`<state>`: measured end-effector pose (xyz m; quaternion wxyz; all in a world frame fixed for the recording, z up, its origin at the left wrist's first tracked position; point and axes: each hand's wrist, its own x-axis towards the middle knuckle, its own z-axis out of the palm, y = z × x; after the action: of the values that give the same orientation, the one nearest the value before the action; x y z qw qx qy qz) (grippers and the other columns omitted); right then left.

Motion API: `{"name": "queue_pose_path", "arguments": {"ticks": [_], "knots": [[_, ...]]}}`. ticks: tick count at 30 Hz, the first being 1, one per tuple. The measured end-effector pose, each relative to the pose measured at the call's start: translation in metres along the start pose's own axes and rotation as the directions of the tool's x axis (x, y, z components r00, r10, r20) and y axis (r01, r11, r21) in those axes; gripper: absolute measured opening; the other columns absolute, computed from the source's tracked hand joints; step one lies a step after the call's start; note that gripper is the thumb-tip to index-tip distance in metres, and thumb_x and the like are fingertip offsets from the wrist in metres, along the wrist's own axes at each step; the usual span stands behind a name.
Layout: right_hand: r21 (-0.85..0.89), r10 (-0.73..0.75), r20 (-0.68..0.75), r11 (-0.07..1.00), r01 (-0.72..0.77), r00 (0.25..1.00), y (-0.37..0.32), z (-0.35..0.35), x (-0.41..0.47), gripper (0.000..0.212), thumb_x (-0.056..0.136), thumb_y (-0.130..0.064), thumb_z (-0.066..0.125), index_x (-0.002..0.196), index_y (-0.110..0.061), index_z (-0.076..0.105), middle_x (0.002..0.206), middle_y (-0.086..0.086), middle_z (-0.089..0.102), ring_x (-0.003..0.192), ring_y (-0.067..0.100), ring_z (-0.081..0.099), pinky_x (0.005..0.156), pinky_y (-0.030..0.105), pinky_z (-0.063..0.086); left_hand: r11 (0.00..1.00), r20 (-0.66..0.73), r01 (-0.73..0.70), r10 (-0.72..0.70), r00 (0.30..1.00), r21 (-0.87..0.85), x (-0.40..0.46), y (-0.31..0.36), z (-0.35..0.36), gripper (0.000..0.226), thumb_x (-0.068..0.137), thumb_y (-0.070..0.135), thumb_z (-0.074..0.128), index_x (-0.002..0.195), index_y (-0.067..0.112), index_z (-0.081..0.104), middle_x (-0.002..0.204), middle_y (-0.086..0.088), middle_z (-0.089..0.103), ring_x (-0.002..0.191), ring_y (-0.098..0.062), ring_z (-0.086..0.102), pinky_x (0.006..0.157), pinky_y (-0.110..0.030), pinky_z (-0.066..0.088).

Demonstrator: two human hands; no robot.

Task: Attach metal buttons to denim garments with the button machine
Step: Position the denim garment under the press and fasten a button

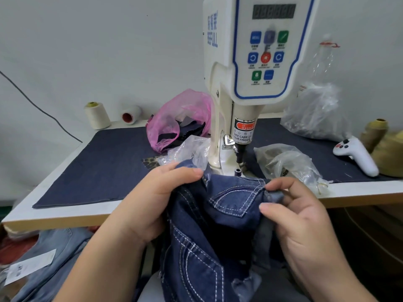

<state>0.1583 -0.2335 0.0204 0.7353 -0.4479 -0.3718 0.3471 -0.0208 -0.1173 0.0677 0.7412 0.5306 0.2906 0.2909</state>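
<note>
We hold the dark denim garment (220,216) up at the table's front edge with both forearms reaching forward from below. Our left hand (159,192) lies palm down, fingers curled over the waistband's left part and gripping the cloth, the thumb tip near a small metal button already on the band. Our right hand (298,214) is turned palm inward; its thumb and forefinger pinch the waistband's right corner, while the other fingers curl loosely behind the fabric. The garment's top edge sits just below the button machine (246,68), near its lower die, and the rest hangs down toward our lap. On the table (65,214), covered by one dark blue mat (104,162), we count one pink plastic bag (178,118) left of the machine, three clear plastic bags around it, three thread cones (two pale ones at the back left, one tan at the far right) and one white handheld controller (357,158). Lighter denim with a paper tag (28,267) lies below the table on the left.
</note>
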Motion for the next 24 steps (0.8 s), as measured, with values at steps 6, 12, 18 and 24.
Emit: {"name": "queue_pose_path", "arguments": {"ticks": [6, 12, 18, 24], "knots": [[0.389, -0.045, 0.021, 0.921, 0.034, 0.999, -0.024, -0.005, 0.009, 0.03, 0.062, 0.001, 0.046, 0.07, -0.02, 0.065, 0.066, 0.009, 0.063, 0.054, 0.017, 0.064, 0.052, 0.023, 0.054, 0.775, -0.009, 0.155, -0.189, 0.982, 0.612, -0.009, -0.006, -0.02, 0.065, 0.066, 0.073, 0.067, 0.099, 0.019, 0.078, 0.098, -0.01, 0.077, 0.091, -0.023, 0.073, 0.089, -0.039, 0.055], [0.475, -0.006, 0.18, 0.876, -0.082, 0.984, -0.033, 0.004, 0.01, 0.025, 0.05, -0.015, 0.063, 0.074, -0.019, 0.059, 0.075, 0.014, 0.063, 0.064, 0.027, 0.064, 0.055, 0.037, 0.055, 0.609, -0.089, 0.058, 0.02, 0.996, 0.791, 0.001, -0.027, -0.011, 0.092, 0.042, 0.096, 0.061, 0.123, 0.054, 0.049, 0.124, 0.031, 0.058, 0.109, 0.015, 0.055, 0.097, -0.026, 0.048], [0.534, 0.1, 0.355, 0.794, -0.289, 0.93, -0.042, 0.013, 0.016, 0.027, 0.055, -0.017, 0.064, 0.078, -0.021, 0.05, 0.085, 0.017, 0.025, 0.076, 0.032, 0.023, 0.067, 0.034, 0.031, 0.835, 0.385, -0.202, -0.013, 0.923, 0.512, 0.013, -0.052, 0.033, 0.082, 0.071, 0.029, 0.089, 0.14, 0.037, 0.045, 0.137, 0.016, 0.06, 0.129, -0.005, 0.055, 0.111, -0.04, 0.041], [0.375, -0.049, 0.245, 0.926, -0.048, 0.968, -0.044, 0.005, 0.015, 0.023, 0.059, -0.014, 0.069, 0.081, -0.017, 0.063, 0.082, 0.014, 0.063, 0.073, 0.028, 0.063, 0.065, 0.036, 0.053, 0.942, 0.209, -0.259, 0.215, 0.954, 0.213, 0.012, -0.038, 0.026, 0.029, 0.074, 0.008, 0.069, 0.098, 0.021, 0.079, 0.102, -0.002, 0.078, 0.097, -0.013, 0.072, 0.083, -0.024, 0.056]]}}
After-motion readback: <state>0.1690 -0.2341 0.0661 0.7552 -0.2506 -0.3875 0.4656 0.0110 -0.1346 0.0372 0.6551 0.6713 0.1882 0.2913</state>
